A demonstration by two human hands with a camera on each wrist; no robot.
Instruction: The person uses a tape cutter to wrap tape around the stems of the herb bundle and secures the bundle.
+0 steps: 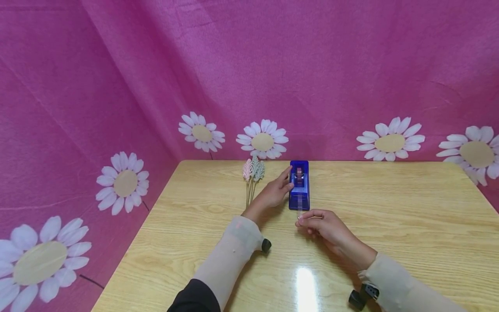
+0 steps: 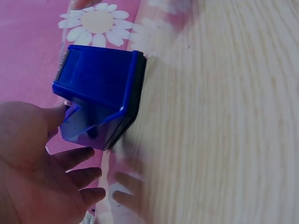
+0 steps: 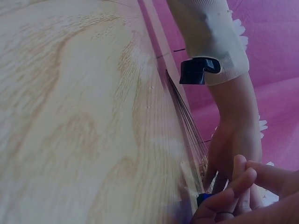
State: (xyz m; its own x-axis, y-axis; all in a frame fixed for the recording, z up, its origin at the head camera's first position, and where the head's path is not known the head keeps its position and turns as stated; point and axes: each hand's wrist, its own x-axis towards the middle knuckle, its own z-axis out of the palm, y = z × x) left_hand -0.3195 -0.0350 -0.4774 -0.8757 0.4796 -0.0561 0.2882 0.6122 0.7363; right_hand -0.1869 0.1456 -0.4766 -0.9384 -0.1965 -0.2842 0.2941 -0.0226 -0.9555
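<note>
The right hand (image 1: 327, 229) pinches the free end of a clear tape strip (image 1: 299, 212) between thumb and fingertips, its other fingers bent. The left hand (image 1: 275, 193) is mostly open, its thumb touching the left side of a blue tape dispenser (image 2: 100, 77) and its other fingers spread. The dispenser stands on the wooden table (image 1: 409, 208), near the far edge, with the strip running from its near end to the right hand. Left of the left hand lie pink and grey-green craft flowers (image 1: 254, 170) on thin stems. Beyond hangs a pink cloth (image 1: 312, 65) printed with white daisies
</note>
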